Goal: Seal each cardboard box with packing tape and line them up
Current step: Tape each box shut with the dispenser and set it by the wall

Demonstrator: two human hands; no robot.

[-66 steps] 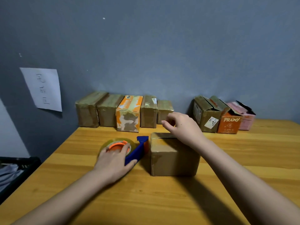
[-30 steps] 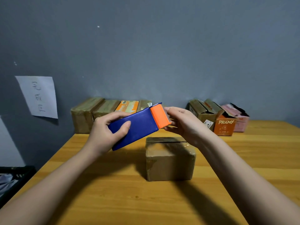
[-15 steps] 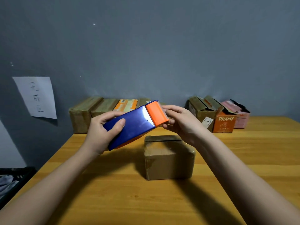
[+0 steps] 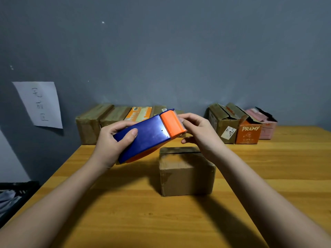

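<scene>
I hold the tape dispenser up in the air above the table, my left hand wrapped round its blue body, thumb across the near face and fingers curled over the far edge. Its long axis runs from near left to far right, tilted upward, with the orange cutter end pointing right and away from me. My right hand meets that orange end, fingers bent around it at the toothed edge; whether they pinch a tape end I cannot tell.

Just below and to the right of the dispenser, a plain cardboard box sits on the table, its top flaps closed with a dark slit along the far edge. My right wrist hangs over its far right corner.

Against the far wall, a row of boxes stands side by side on the left, partly hidden behind the dispenser and my hands. Far right, an open-flapped brown box, an orange box marked PRAMY and a pink box stand together. A sheet of paper hangs on the wall at left.
</scene>
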